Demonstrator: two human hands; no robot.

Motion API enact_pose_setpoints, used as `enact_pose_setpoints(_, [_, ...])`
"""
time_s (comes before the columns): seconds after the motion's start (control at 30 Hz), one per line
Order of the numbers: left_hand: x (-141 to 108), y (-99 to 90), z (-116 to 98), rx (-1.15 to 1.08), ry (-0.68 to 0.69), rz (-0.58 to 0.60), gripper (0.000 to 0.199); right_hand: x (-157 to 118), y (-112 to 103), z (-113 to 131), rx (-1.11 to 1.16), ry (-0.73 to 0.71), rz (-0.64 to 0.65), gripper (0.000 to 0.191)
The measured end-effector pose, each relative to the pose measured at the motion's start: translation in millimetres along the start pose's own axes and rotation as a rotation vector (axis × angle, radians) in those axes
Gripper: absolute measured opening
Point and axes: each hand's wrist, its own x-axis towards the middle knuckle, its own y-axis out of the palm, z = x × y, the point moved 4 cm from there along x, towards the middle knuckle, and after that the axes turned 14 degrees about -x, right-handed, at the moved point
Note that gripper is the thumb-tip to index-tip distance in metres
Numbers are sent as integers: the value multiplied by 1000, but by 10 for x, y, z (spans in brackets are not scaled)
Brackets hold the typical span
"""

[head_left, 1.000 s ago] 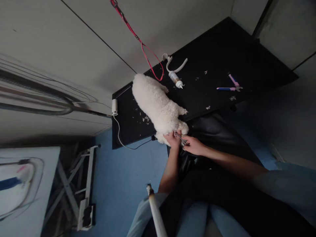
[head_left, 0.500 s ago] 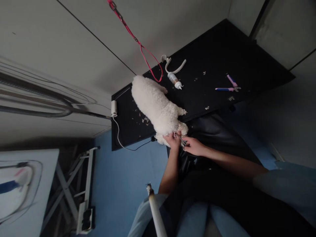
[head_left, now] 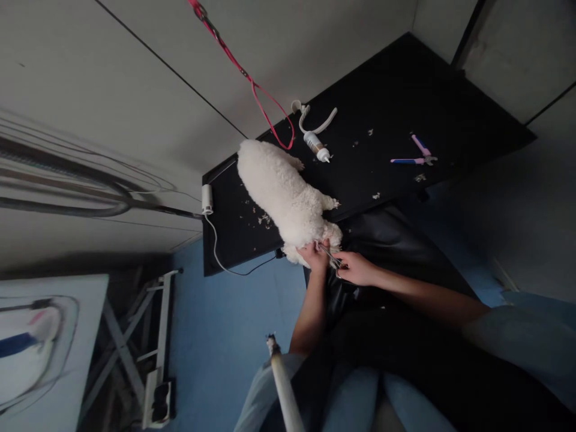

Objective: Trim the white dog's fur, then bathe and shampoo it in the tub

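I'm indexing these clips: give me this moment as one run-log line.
left hand: at head of white dog | right hand: holding metal tool, tip at head | black table: bottle, pink-blue clippers

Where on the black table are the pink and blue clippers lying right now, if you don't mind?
In the head view, the clippers lie open toward the right of the table, just above a small tuft of clippings.
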Motion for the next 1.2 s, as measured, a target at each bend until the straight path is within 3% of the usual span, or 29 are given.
enact_pose_setpoints(0.23, [5,-24,-131,17,69,27,30,-31,-137,95,-145,100,-32,41])
enact_pose_setpoints(0.43, [10,-46,-223,26,80,43,25,49,-80,161,-93,84,-17,41])
enact_pose_setpoints(0.7, [17,-34,-145,-16,37,36,29,-77,-46,68,-52,-9,-38,42])
enact_pose_setpoints(0.8, [12,-24,-148,-21,35,48,30,-105,-62,39,-48,21,-55,49])
enact_pose_setpoints(0.97, [-1,-26,-179,18,93,11,29,-30,-81,58,-136,88,-67,42])
enact_pose_setpoints(1.2, [2,-23,-133,-8,108,5,28,-54,-20,24,-47,-3,-47,49])
